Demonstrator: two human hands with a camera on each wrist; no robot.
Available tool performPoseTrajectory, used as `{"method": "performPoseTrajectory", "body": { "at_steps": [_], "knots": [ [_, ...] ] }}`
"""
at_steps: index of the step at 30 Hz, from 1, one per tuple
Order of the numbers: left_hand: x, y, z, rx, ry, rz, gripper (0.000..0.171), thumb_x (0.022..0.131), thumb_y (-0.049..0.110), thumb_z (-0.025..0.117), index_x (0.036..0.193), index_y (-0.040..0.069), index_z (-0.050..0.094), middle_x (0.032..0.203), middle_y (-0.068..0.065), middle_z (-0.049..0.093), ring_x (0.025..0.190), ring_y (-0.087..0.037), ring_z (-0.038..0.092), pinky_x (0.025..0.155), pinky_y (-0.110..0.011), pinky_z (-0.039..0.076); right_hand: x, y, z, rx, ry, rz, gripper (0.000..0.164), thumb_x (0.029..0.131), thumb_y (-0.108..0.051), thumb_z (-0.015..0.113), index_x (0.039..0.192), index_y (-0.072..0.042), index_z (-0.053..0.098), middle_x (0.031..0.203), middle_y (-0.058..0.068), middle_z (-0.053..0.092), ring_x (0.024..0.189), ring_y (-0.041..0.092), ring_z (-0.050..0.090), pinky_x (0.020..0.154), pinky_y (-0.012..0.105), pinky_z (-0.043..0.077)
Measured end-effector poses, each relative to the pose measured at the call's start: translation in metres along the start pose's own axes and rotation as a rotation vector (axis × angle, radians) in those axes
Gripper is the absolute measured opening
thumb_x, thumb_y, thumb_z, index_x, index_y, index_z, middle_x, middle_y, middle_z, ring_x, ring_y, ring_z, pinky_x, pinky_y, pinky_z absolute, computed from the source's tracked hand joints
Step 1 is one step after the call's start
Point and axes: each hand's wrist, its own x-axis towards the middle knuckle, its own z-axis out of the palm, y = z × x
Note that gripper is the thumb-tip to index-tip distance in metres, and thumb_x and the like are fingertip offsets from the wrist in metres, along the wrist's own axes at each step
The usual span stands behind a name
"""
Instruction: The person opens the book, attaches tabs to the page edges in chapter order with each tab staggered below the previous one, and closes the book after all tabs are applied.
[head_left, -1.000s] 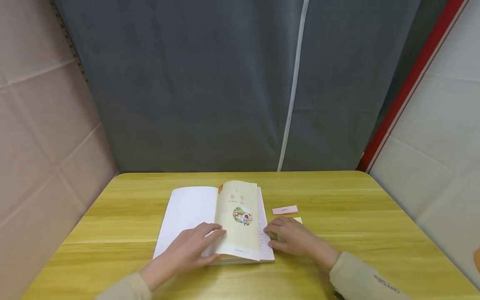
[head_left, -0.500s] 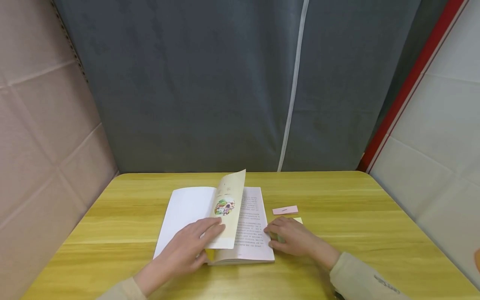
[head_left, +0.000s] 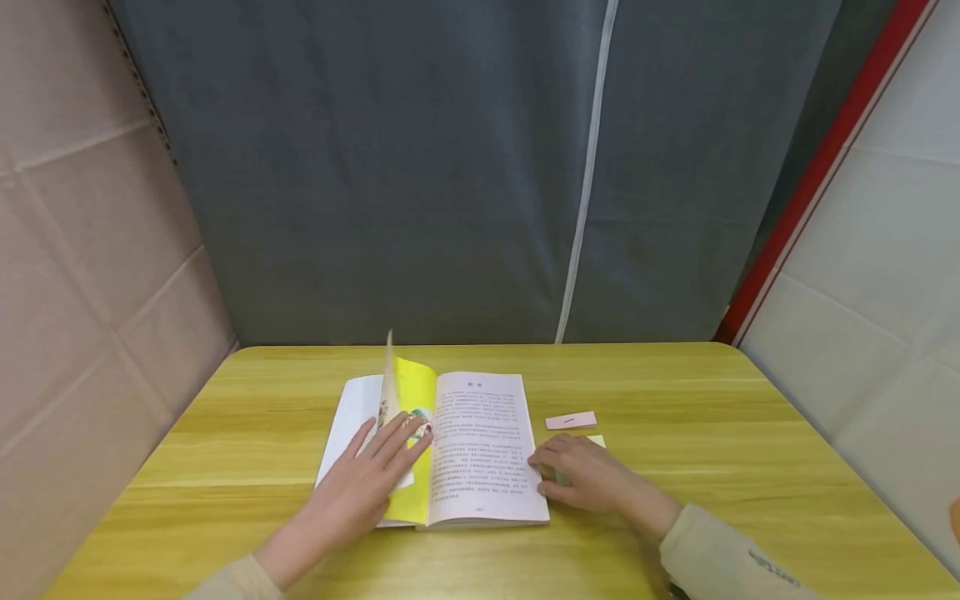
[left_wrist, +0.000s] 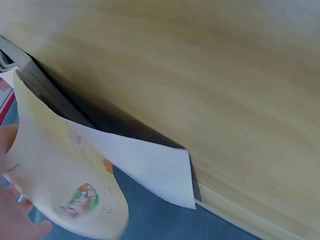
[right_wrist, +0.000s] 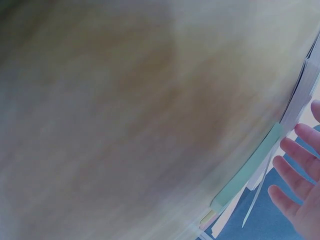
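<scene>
Wooden tabletop, lower frame: straight-fingered left hand should gently guide the illustrated page, relaxed right hand beside the book.

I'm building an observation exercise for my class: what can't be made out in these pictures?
Right page: head view, text mostly too small to read.
Yellow slip: head view, partly covered by the right hand.
Left hand: left wrist view, cut off by the left edge.
Table: right wrist view, grain blurred.

Book: smooth, matt paper pages. Table: wood-grained, smooth, slight sheen. Backdrop: matt cloth. Pink slip: apparently paper, finish too small to confirm.
</scene>
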Motion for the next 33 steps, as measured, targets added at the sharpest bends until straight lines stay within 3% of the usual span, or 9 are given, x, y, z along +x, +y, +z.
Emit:
{"method": "performPoseTrajectory", "body": {
  "at_steps": [8,14,18,22,28,33],
  "knots": [
    [-0.004,-0.002,0.006,-0.009,-0.020,-0.025,0.082,0.057,0.000,0.055,0.135,0.009,0.034,0.138,-0.012,0.030,0.127,-0.030,0.021,0.098,-0.052,0.014,0.000,0.000,0.001,0.002,-0.008,0.007,0.032,0.081,-0.029,0.060,0.106,-0.009,0.061,0.104,0.001,0.057,0.100,0.020,0.050,0.084,0.039,0.039],
    [0.001,0.006,0.008,-0.143,-0.124,-0.062,0.068,0.064,0.007,0.060,0.130,0.009,0.042,0.132,-0.011,0.038,0.121,-0.027,0.033,0.095,-0.046,0.026,0.001,0.000,-0.001,0.009,-0.021,0.022,0.032,0.082,-0.030,0.059,0.107,-0.010,0.061,0.105,0.000,0.057,0.101,0.019,0.049,0.084,0.039,0.039],
    [0.006,0.014,0.009,-0.234,-0.160,-0.076,0.052,0.071,0.014,0.062,0.122,0.011,0.050,0.123,-0.010,0.047,0.108,-0.023,0.046,0.079,-0.038,0.042,0.000,-0.001,-0.001,0.018,-0.024,0.031,0.032,0.082,-0.031,0.058,0.107,-0.011,0.061,0.105,0.000,0.056,0.101,0.018,0.049,0.084,0.040,0.039],
    [0.013,0.020,0.011,-0.265,-0.182,-0.093,0.042,0.077,0.028,0.060,0.116,0.013,0.053,0.118,-0.007,0.050,0.101,-0.022,0.051,0.062,-0.037,0.047,0.001,-0.001,0.000,0.018,-0.020,0.030,0.032,0.082,-0.032,0.058,0.107,-0.011,0.061,0.105,0.000,0.056,0.102,0.019,0.049,0.084,0.040,0.038],
    [0.021,0.027,0.013,-0.269,-0.249,-0.143,0.058,0.076,0.054,0.055,0.118,0.014,0.052,0.117,-0.005,0.049,0.101,-0.022,0.050,0.060,-0.039,0.045,0.001,0.000,0.000,0.008,-0.017,0.031,0.033,0.081,-0.032,0.059,0.107,-0.011,0.061,0.105,0.000,0.057,0.102,0.019,0.049,0.084,0.040,0.038],
    [0.024,0.029,0.015,-0.248,-0.253,-0.148,0.069,0.071,0.060,0.056,0.122,0.015,0.050,0.116,-0.005,0.049,0.099,-0.023,0.050,0.056,-0.037,0.043,0.001,0.000,0.000,0.004,-0.018,0.032,0.034,0.080,-0.033,0.060,0.106,-0.011,0.061,0.105,0.000,0.057,0.102,0.019,0.049,0.085,0.040,0.038]
  ]
}}
